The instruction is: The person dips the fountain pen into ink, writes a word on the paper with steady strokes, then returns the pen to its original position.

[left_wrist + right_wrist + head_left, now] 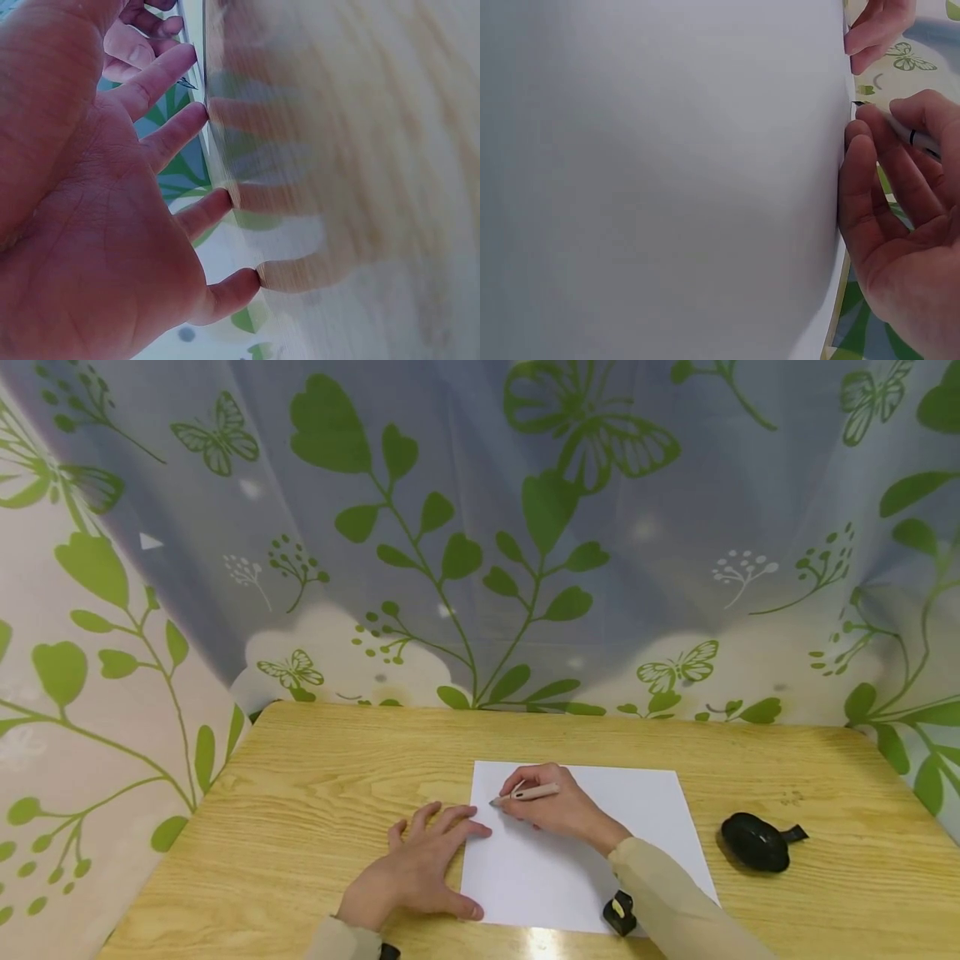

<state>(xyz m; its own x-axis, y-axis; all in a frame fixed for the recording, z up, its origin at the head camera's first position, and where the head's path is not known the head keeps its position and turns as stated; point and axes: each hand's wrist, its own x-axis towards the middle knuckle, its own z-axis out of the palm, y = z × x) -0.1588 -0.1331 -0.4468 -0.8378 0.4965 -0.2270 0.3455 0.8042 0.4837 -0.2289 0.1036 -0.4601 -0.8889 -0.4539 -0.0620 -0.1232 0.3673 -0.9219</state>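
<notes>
A white sheet of paper [525,877] lies on the wooden table in the head view. My right hand [555,802] rests on it and pinches a slim light-barrelled pen [538,792], its dark tip at the paper near the upper left. The right wrist view shows the pen [924,141] between thumb and fingers, the other fingers curled against the sheet. My left hand [423,864] is spread at the paper's left edge, thumb and index finger reaching onto it. In the left wrist view, several fingertips [244,285] touch the tabletop.
A small black pan-shaped dish [756,843] with a short handle stands on the table [337,760] right of the paper. A small black device [618,912] sits by the right sleeve. Leaf-patterned curtains [465,610] hang behind and at the sides.
</notes>
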